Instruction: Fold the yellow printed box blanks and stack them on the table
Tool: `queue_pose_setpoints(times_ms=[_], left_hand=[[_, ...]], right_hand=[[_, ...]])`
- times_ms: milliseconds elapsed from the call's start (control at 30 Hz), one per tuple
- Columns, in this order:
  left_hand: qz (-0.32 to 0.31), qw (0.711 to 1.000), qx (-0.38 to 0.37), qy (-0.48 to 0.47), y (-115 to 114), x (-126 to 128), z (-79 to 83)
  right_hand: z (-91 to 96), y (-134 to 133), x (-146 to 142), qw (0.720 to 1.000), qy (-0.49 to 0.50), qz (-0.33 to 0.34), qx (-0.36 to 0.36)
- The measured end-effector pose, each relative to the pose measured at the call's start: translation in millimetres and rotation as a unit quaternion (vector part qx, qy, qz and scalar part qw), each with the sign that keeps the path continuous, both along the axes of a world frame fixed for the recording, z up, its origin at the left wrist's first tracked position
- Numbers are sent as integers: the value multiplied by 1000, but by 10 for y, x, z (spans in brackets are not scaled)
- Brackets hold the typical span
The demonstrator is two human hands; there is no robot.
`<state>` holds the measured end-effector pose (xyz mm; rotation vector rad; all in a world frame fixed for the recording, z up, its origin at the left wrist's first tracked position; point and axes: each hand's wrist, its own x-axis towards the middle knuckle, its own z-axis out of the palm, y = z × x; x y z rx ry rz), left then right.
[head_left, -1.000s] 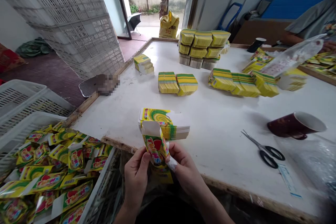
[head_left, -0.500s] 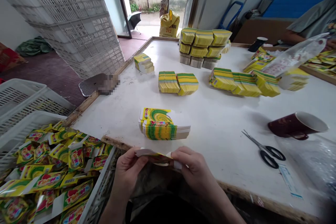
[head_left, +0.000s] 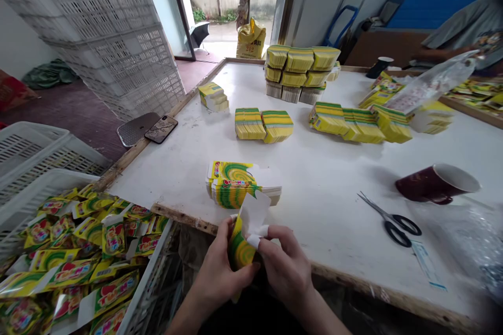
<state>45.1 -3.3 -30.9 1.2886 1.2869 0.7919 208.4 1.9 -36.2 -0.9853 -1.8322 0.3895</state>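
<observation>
Over the table's front edge, my left hand (head_left: 220,269) is closed round a small yellow-and-green cardboard box (head_left: 241,250). One white end flap stands up and the box is tilted, its upper end open. My right hand (head_left: 288,267) has white coverings on its thumb and a fingertip, which pinch at the open end of the same box; the exact grip is partly hidden. Just beyond the hands lies a stack of flat printed boxes (head_left: 231,191). To the left, a white plastic crate (head_left: 147,272) holds several folded boxes with the same print.
Scissors (head_left: 389,220), a dark mug (head_left: 420,186) and clear plastic wrap (head_left: 451,241) lie to the right. Bundled flat boxes (head_left: 301,76) are piled at the back. A phone (head_left: 161,129) rests at the left edge. A person's sleeve (head_left: 451,26) shows at far right.
The box, flat and level between both hands before, is now opened out and turned upright in my left hand. My right hand has shifted to its open upper end.
</observation>
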Motion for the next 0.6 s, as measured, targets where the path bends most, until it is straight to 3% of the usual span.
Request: queue_pose_setpoints(times_ms=[100,167,233,300,400,500,600], left_hand=[[27,999,24,-32,-23,28,-32],[25,999,38,-26,-28,15,-62],[-1,999,54,-1,-32,-7,-104],[-37,996,74,29,-39,-23,-147],[-92,983,132,85,-51,-24,-185],[-119,966,194,127,-58,-3,-174],[-114,962,206,135,-62,20,-135]], right_hand=[[-63,-62,-46,995,99,-4,-29],[-48,-42,-38,977,186,-12,-106],[-13,20,-11,935,275,1,-224],[22,97,13,880,325,55,-341],[43,184,13,829,333,103,-438],[16,223,-15,831,314,81,-452],[-43,230,-26,830,308,82,-458]])
